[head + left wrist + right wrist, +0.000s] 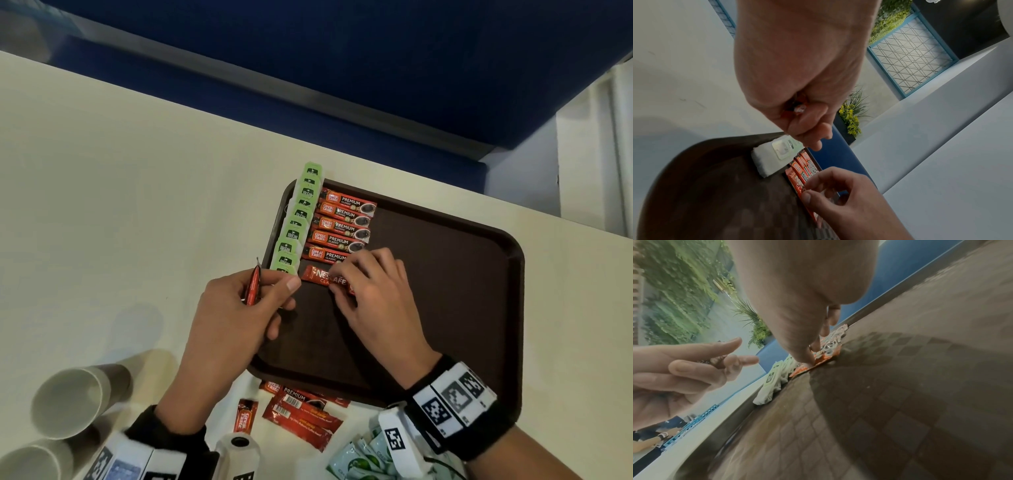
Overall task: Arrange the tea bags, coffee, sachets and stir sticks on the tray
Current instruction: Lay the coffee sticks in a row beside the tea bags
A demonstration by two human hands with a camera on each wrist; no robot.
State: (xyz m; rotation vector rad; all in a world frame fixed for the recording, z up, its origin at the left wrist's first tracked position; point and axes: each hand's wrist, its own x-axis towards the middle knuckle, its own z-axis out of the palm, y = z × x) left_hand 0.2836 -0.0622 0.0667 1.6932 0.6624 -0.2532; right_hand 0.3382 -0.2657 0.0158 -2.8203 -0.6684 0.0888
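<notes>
At the table's near left corner two paper cups [73, 399] lie on their sides, away from the work. My left hand [236, 308] hovers over the tray's left edge, its grip clenched round a few thin red coffee sticks [253, 286] held upright between thumb and fingers. Along that left edge of the brown tray [445, 291] the green tea bags [298, 219] stand in an overlapping row; their tags read "McCoy", as far as I can make out. Just right of them lies a column of red coffee sachets [342, 222] marked "Great Taste PREMIUM CLASSIC". Below that column my right hand [373, 291] pinches the right end of a red Nescafé stick [323, 275], labelled "NESCAFÉ CLASSIC", which lies flat on the tray floor touching the last Great Taste sachet.

I judge these sticks to be very light, thin and crinkly, with slick foil that slides easily on the tray. A gentle pinch at the sealed end, or fingertips pressing flat on top, should steer one without bending it. The tea bags are soft and topple easily, so I would keep clear of their row.

By the table's near edge, off the tray, more red sachets [301, 411] lie loose, with pale green sachets [363, 459] right of them; their print is too blurred to read.
</notes>
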